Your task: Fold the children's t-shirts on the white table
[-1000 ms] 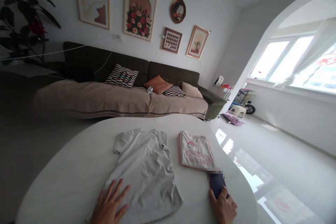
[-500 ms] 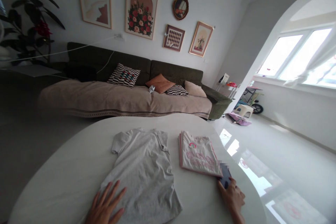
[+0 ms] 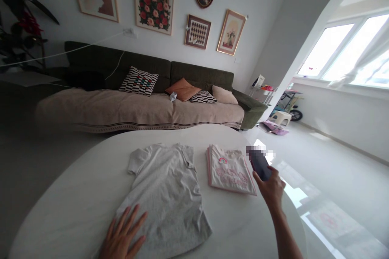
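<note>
A grey short-sleeved T-shirt [image 3: 170,198] lies spread on the white table [image 3: 73,206], its neck toward the sofa and some wrinkles across it. My left hand [image 3: 123,232] rests on its lower left edge, fingers spread. At the right, my right hand [image 3: 271,188] grips a dark smartphone [image 3: 260,164] by its lower end, held up near the table's right edge. Just left of the phone sits a folded stack of white and pink clothes [image 3: 231,172], the top one with a rainbow patch and pink lettering.
Behind the table stands a dark green sofa [image 3: 152,58] with a beige cover [image 3: 139,109] and several cushions. A white stool [image 3: 281,118] and a pink flat item [image 3: 275,128] are on the glossy floor at right. Framed pictures hang on the wall.
My right hand has lifted the smartphone from beside the folded clothes, up and away toward the sofa. My left hand stays on the T-shirt. The view has shifted slightly.
</note>
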`<state>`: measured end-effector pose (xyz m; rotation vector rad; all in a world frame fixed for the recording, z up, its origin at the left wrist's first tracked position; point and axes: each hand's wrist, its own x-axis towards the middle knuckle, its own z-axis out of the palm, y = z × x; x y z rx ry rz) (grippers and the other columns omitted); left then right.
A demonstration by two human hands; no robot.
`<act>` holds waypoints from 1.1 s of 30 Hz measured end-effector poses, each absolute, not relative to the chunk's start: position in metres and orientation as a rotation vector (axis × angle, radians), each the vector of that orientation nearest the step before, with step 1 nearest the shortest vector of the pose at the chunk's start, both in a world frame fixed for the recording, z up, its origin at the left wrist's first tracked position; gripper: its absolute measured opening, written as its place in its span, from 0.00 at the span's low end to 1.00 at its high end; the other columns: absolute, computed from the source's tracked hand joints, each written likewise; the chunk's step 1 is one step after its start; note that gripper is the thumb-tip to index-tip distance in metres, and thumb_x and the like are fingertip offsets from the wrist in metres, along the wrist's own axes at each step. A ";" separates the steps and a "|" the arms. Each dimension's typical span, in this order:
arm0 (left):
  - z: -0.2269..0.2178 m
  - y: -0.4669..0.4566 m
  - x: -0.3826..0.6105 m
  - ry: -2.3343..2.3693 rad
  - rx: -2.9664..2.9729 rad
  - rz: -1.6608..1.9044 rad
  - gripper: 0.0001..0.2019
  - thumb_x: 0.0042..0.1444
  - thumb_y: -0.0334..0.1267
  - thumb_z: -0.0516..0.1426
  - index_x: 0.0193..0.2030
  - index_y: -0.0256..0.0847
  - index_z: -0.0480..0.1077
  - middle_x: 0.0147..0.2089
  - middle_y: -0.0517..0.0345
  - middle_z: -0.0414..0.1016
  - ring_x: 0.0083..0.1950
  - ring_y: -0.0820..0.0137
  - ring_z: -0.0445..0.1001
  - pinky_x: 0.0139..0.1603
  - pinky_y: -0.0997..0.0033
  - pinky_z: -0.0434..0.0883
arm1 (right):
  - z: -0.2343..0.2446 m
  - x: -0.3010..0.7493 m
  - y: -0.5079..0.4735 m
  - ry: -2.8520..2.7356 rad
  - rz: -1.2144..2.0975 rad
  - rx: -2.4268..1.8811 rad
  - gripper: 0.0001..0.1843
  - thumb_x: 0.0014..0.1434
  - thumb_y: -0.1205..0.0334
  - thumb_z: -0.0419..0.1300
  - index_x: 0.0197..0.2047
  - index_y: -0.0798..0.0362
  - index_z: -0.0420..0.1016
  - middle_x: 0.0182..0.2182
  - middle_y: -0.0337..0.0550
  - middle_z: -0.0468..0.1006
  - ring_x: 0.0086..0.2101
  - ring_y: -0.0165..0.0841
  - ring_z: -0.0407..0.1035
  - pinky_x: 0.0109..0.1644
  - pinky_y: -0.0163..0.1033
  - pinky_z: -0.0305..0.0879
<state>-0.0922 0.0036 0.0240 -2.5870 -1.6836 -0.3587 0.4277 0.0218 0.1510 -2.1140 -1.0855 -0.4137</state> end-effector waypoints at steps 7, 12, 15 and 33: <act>0.022 0.004 -0.095 -1.635 -2.575 -0.396 0.25 0.58 0.54 0.47 0.62 0.63 0.49 0.66 0.63 0.55 0.65 0.56 0.56 0.58 0.48 0.59 | 0.086 0.375 0.003 -1.442 0.181 -1.893 0.31 0.45 0.49 0.59 0.51 0.52 0.60 0.43 0.46 0.69 0.44 0.42 0.65 0.48 0.44 0.62; 0.024 0.002 -0.094 -1.654 -2.585 -0.425 0.25 0.58 0.53 0.48 0.62 0.62 0.51 0.67 0.63 0.54 0.65 0.56 0.54 0.59 0.49 0.57 | 0.072 0.358 -0.034 -1.536 0.467 -1.765 0.30 0.43 0.56 0.61 0.51 0.51 0.61 0.44 0.44 0.69 0.44 0.40 0.67 0.49 0.43 0.63; 0.026 0.001 -0.094 -1.663 -2.594 -0.427 0.25 0.58 0.53 0.48 0.62 0.61 0.51 0.67 0.62 0.54 0.66 0.55 0.53 0.60 0.48 0.56 | 0.075 0.355 -0.054 -1.475 0.577 -1.735 0.30 0.44 0.54 0.61 0.51 0.51 0.62 0.44 0.45 0.72 0.44 0.41 0.68 0.49 0.42 0.63; 0.025 0.004 -0.093 -1.623 -2.615 -0.445 0.24 0.58 0.51 0.48 0.61 0.56 0.57 0.66 0.57 0.55 0.66 0.53 0.53 0.59 0.44 0.56 | 0.078 0.424 -0.129 0.015 1.214 -1.190 0.35 0.52 0.48 0.55 0.60 0.55 0.52 0.32 0.50 0.79 0.33 0.48 0.75 0.30 0.48 0.70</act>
